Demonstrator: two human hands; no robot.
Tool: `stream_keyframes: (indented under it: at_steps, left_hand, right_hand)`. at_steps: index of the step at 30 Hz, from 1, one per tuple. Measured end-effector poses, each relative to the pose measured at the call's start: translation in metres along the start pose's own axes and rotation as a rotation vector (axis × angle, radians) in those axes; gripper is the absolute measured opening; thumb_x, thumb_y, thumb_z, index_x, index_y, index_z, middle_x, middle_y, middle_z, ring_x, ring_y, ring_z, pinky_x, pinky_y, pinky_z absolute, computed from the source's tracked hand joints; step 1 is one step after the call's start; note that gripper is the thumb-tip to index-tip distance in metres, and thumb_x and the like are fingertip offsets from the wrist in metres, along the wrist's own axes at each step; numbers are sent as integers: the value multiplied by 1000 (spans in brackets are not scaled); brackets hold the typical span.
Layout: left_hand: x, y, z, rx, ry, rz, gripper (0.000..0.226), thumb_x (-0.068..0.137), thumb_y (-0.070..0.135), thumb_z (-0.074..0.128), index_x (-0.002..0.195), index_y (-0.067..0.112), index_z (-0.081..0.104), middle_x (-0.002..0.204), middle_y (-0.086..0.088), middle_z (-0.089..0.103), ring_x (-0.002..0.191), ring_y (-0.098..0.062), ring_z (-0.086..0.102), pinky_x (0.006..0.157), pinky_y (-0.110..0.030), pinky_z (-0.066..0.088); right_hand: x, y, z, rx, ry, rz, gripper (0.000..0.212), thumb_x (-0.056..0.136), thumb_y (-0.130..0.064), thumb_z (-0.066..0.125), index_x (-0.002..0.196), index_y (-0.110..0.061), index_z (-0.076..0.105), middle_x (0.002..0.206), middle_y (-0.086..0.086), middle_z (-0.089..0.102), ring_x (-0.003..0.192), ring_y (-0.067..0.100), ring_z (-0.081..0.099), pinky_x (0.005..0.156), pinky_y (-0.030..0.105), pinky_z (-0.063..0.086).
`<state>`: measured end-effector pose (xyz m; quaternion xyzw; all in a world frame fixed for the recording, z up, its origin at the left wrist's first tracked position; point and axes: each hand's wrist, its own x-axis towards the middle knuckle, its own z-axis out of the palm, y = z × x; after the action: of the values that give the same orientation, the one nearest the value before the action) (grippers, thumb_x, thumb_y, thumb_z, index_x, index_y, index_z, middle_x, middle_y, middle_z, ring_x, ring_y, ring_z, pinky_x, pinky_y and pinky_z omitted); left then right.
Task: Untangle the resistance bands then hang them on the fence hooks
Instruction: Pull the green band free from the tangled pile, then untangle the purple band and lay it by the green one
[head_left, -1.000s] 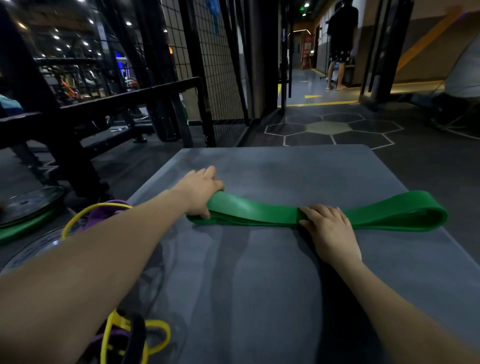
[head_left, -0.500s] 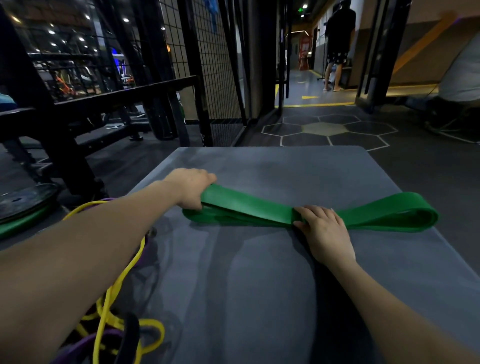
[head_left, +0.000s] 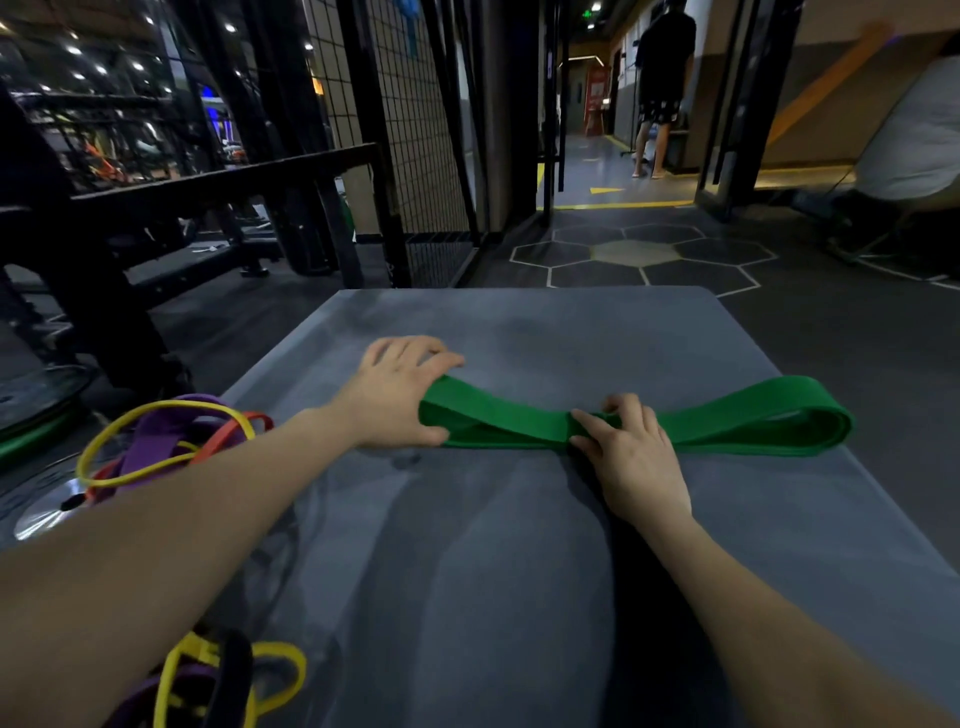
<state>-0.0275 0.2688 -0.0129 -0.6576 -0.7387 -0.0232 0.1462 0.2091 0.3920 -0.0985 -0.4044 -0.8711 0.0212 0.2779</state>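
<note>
Both hands grip the green band lying folded on the grey mat, left hand on its left end, right hand pinching the middle, so untangling seems in hand; next, probably lift it towards the fence, while other bands wait beside the mat.

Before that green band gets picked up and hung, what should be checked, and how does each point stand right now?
1. Green band free of the other bands: ok, it lies alone on the grey mat.
2. Left hand holds its left end: ok.
3. Right hand pinches its middle: ok.
4. Band free of twists: cannot tell, the layers overlap.
5. Remaining bands untangled: not ok, still heaped beside the mat.
6. Free hook on the fence: cannot tell.
</note>
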Motion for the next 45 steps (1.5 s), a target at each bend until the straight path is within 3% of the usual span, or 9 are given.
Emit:
stream_keyframes:
  at_steps: [2,5,8,12,22,26,35,41,45]
  left_hand:
    - [-7,12,4,49,184,163,55,67,40,65,119,27,54,116,2,55,108,-20,55,97,-31,26]
    - [-20,25,26,6,49,127,50,78,26,65,126,20,52,120,-3,55,107,-25,56,92,-36,43]
    - [-20,30,41,-93,-41,-45,44,91,15,50,135,18,44,130,-3,46,118,-24,47,102,-34,36]
    - [-14,34,44,-245,27,-159,41,88,7,52,127,17,53,126,-5,51,116,-26,50,99,-32,37]
    - [-24,45,27,-282,38,-147,48,84,9,53,131,13,48,131,-7,49,116,-29,48,101,-37,38]
    - [-39,40,-2,-328,90,-125,44,81,10,57,125,11,54,128,-7,50,115,-29,49,100,-40,39]
    - [-140,30,-69,-393,116,-378,40,80,9,56,119,19,58,125,-6,49,115,-27,51,96,-40,43]
    - [-231,29,-98,-393,310,-501,33,75,9,62,106,17,64,113,-6,57,105,-29,55,87,-41,48]
    - [-284,28,-105,-471,459,-731,34,75,7,67,108,14,65,111,-9,55,103,-30,54,90,-40,46]
  right_hand:
    - [0,-1,-2,-14,-35,-1,38,91,-37,53,125,-22,58,115,11,49,103,33,47,88,41,41]
    - [-2,-3,-5,-11,-44,-8,39,93,-38,49,128,-22,55,115,9,48,104,32,45,90,41,37]
    - [-2,-3,-5,2,3,-20,33,91,-35,53,117,-15,58,109,10,51,100,33,48,87,42,39]
    - [-2,-1,-2,-10,74,-50,24,88,-30,60,103,-12,61,99,9,55,91,33,52,82,42,42]
    - [-2,-6,-7,-18,43,-40,20,84,-25,65,99,-12,67,97,9,58,89,34,55,77,41,43]
    - [-3,-18,-26,-14,-63,-12,27,87,-26,61,111,-13,65,110,10,57,103,34,51,88,41,38]
    - [-52,-121,-82,193,-213,0,32,93,-19,48,124,-17,57,124,7,51,117,27,42,96,34,32]
    - [-95,-207,-106,472,-251,26,31,92,-18,51,121,-16,58,127,8,52,120,27,43,101,41,37]
    - [-124,-253,-107,604,-236,29,30,86,-15,57,115,-9,63,117,15,60,112,31,52,97,39,42]
